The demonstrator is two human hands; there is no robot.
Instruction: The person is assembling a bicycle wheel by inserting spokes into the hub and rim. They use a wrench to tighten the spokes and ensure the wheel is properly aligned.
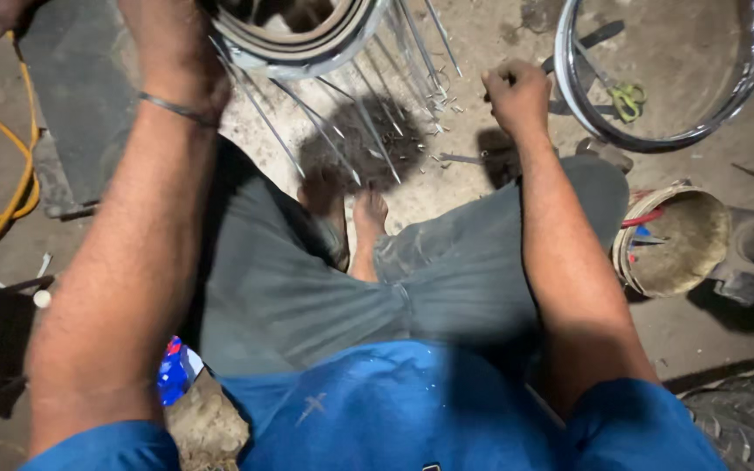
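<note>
Wheel rim (294, 39) with loose spokes (368, 113) is sitting at top centre of the head view, partly cut off by the frame edge; chrome band, spokes fanning down and right toward the dirt floor (490, 26), casting a dark shadow just above the bare feet (351, 218).

Left hand (176, 61) is pressing against the rim's left side, fingers wrapped around the edge as far as can be seen; a thin metal bangle (181, 109) is riding on the wrist.

Right hand (517, 92) is hovering to the right of the spoke tips, closed into a loose fist; whether it is pinching a spoke or nipple, cannot tell.

Second chrome rim (743, 92) is lying flat at top right, well apart from the first, ringing a patch of floor with a small green-handled tool (628, 100) inside.

Tyre tread (743, 419) is showing at bottom right.

Round bucket (674, 240), dusty tan inside, is standing beside the right knee, red and blue handles poking over its left lip.

Yellow hose (10, 192) is looping along the left edge.

Small blue-and-red printed packet (172, 371) is lying under the left elbow; shape unclear, mostly hidden.
</note>
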